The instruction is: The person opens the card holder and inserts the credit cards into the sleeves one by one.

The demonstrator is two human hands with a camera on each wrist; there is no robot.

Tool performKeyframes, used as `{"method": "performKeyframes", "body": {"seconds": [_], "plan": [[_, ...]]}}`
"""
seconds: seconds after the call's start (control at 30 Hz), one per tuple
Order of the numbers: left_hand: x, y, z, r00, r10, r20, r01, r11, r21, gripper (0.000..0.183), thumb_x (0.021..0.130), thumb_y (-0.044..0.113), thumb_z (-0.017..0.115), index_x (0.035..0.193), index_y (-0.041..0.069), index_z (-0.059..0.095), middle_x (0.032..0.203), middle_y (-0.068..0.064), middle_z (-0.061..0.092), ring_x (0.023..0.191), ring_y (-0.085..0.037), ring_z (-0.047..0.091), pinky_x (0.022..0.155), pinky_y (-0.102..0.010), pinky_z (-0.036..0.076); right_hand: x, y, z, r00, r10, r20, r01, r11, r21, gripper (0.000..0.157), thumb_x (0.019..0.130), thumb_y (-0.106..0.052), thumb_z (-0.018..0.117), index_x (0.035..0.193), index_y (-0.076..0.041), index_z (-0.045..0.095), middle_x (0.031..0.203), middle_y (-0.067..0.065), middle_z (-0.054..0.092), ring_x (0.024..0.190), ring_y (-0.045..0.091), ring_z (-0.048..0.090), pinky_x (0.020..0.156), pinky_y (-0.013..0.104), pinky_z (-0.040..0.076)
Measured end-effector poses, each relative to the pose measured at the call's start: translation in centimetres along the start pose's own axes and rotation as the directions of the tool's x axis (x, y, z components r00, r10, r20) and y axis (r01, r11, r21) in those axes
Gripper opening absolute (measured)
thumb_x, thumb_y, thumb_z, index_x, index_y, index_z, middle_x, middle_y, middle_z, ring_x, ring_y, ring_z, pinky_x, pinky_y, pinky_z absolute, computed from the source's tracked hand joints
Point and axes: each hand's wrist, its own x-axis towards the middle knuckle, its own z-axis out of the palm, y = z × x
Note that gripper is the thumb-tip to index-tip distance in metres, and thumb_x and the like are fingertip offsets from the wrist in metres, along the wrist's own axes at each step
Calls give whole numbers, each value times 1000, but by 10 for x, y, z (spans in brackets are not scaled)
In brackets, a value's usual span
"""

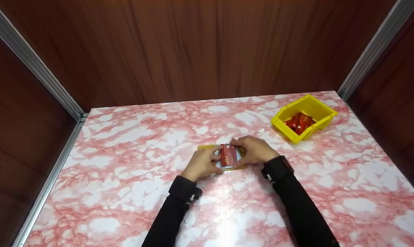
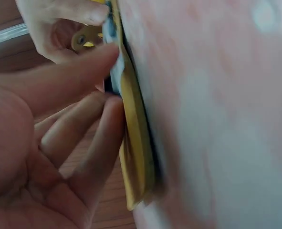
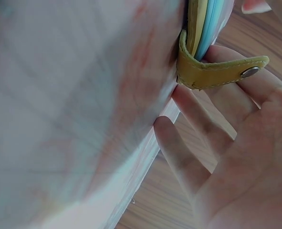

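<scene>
A yellow card holder (image 1: 206,147) lies spread on the table in front of me, with a red card (image 1: 228,156) bearing gold VIP lettering on top. My left hand (image 1: 200,163) grips the holder's left side; in the left wrist view its thumb and fingers meet the yellow edge (image 2: 137,157). From the right, my right hand (image 1: 257,150) holds the holder, index finger by the far edge and thumb by the near edge. The right wrist view has the snap strap (image 3: 212,74) sticking out over the fingers, with two fingertips down at the table.
A yellow plastic bin (image 1: 322,108) stands at the back right with several red cards (image 1: 300,122) inside. The tabletop (image 1: 124,192) has a pink and white marbled pattern. Dark wood panels (image 1: 179,51) with metal corner rails (image 1: 42,61) enclose its back and sides.
</scene>
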Motion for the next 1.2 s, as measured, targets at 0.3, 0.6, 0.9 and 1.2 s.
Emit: {"method": "performKeyframes", "body": {"seconds": [0.3, 0.6, 0.9, 1.2], "plan": [[-8, 22, 18, 951, 285, -117, -191, 843, 503, 71, 84, 9, 85, 148, 7, 53, 86, -14, 73, 79, -30, 71, 74, -40, 60, -1, 0, -1, 999, -40, -10, 39, 999, -35, 92, 68, -44, 96, 146, -10, 61, 145, 10, 63, 135, 33, 57, 113, 53, 45], [-10, 25, 27, 907, 400, -133, -225, 725, 651, 65, 87, -4, 75, 147, 10, 55, 73, -8, 69, 67, -21, 69, 63, -30, 58, -1, -1, 0, 999, -43, -23, 42, 998, -37, 92, 67, -41, 97, 146, -10, 61, 143, 11, 65, 132, 34, 59, 110, 55, 47], [-11, 20, 21, 942, 328, -73, -238, 803, 546, 76, 89, -5, 73, 157, 13, 45, 70, -7, 66, 67, -22, 64, 68, -35, 57, -2, 0, 1, 999, -51, -20, 50, 998, -44, 91, 69, -42, 96, 146, -8, 60, 143, 12, 64, 131, 35, 59, 109, 55, 48], [-11, 15, 15, 943, 329, -50, -280, 865, 417, 78, 89, -8, 71, 158, 12, 42, 82, -14, 69, 81, -28, 69, 77, -38, 58, -2, -1, 0, 999, -39, -12, 39, 998, -39, 92, 69, -41, 96, 147, -10, 59, 146, 11, 62, 135, 34, 56, 112, 54, 45]]}}
